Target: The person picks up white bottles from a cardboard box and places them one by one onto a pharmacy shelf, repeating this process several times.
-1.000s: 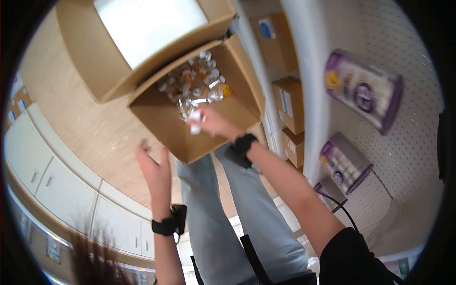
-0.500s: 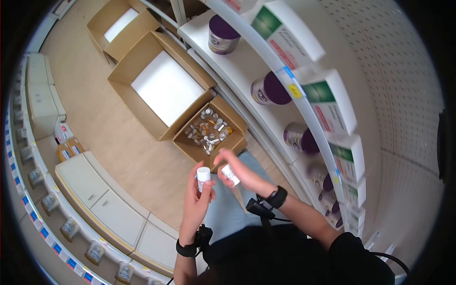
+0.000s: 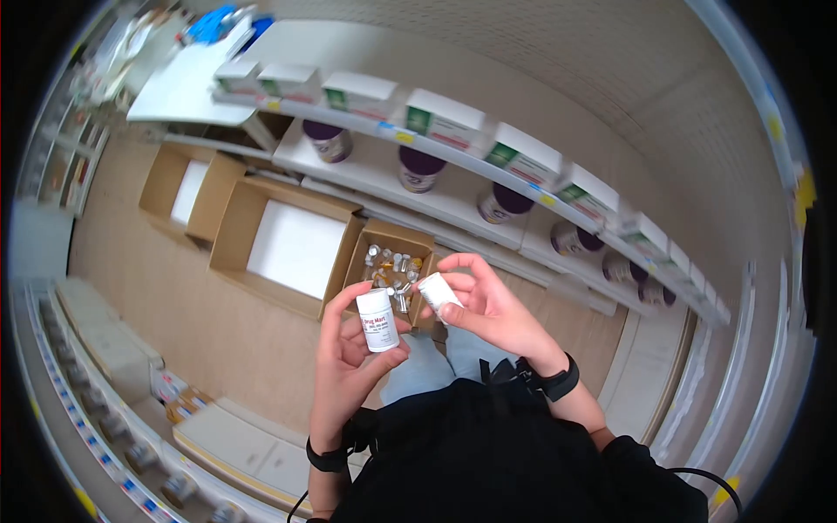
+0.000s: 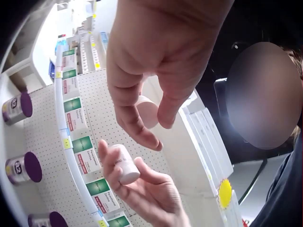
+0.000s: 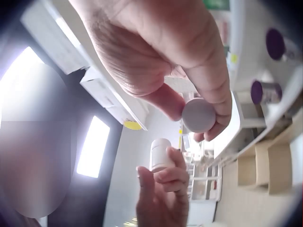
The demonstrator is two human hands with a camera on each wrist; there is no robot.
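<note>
Head view, looking down at a shop floor beside shelving.

- **Far left:** At 10 o'clock from the hands, an open flat box (image 3: 157, 179) is set on the floor, with a white sheet seen inside.
- **Next to it:** A big box (image 3: 234, 228), also open and lined white, is placed against the flat box at its 3 o'clock side.
- **Middle of the view:** The left hand (image 3: 349, 353) is raised. Its thumb and curled fingers are wrapped round the left bottle (image 3: 377, 320). This bottle is white and is held upright, cap up, with its red-lettered label turned to the camera.
- **Beyond the hands:** At 12 o'clock, a small box (image 3: 397, 234) is seen on the floor, touching the big box. Many little bottles are heaped loose in it.
- **Right of the left hand:** The right hand (image 3: 493, 314) is held at 3 o'clock from the left hand, palm up. The right bottle (image 3: 438, 295), also white, is pinched between its thumb and bent fingertips. This bottle is tilted, close to the left bottle but apart from it.
- **Background:** From 12 to 3 o'clock a white shelf (image 3: 375, 181) is curved across the view. Purple-lidded tins (image 3: 417, 168) are stood on it. Green-and-white cartons (image 3: 442, 118) are lined up on the shelf above.
</note>
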